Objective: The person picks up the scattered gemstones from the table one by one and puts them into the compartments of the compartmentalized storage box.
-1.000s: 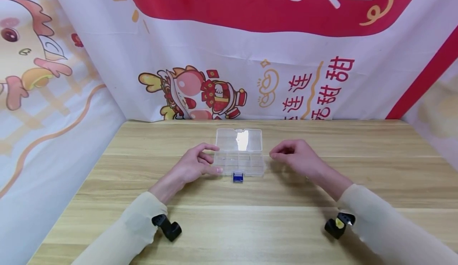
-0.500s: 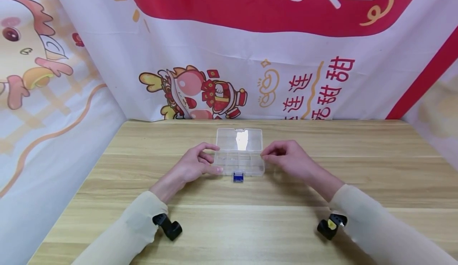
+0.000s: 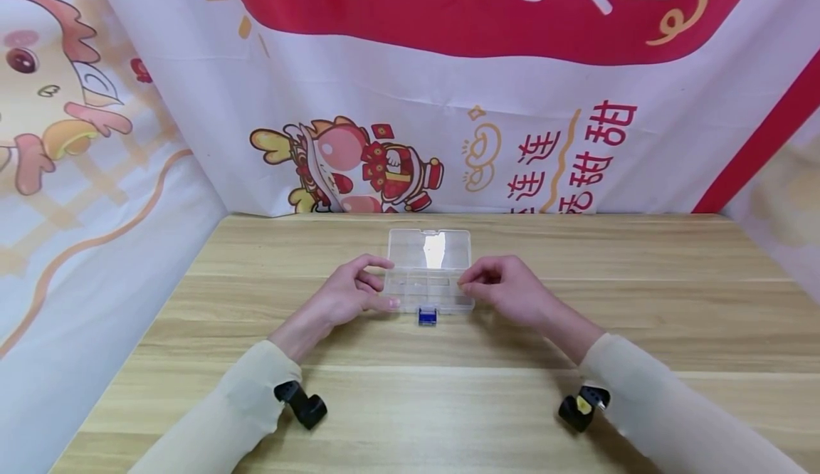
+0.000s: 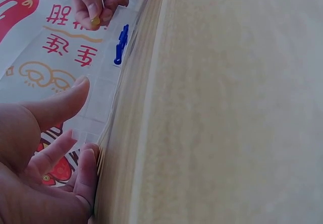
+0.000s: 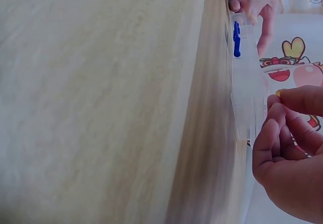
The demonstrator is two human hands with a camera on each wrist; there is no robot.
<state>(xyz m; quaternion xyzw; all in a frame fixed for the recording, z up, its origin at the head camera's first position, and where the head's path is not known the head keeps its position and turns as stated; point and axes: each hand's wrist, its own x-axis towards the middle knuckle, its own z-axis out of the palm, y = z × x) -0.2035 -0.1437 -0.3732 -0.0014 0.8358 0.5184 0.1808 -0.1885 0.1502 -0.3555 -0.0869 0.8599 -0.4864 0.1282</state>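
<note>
A clear plastic compartment box (image 3: 418,290) lies on the table with its lid (image 3: 408,248) laid open towards the back. A blue latch (image 3: 427,316) sits at its front edge. My left hand (image 3: 342,295) holds the box's left end, thumb at the front corner and index finger near the hinge side. Over the right end is my right hand (image 3: 509,287), pinching a small yellow piece (image 5: 278,93) between thumb and fingertip. In the left wrist view the yellow piece (image 4: 95,20) also shows; its exact kind is too small to tell.
The box stands near the back of a wooden table (image 3: 410,403). Behind it hangs a printed white and red cloth (image 3: 410,82), with more cloth along the left and right sides. Each wrist bears a black camera mount (image 3: 301,404).
My right hand has moved left from beside the box to over its right end, with its fingers pinched. My left hand and the box have stayed where they were.
</note>
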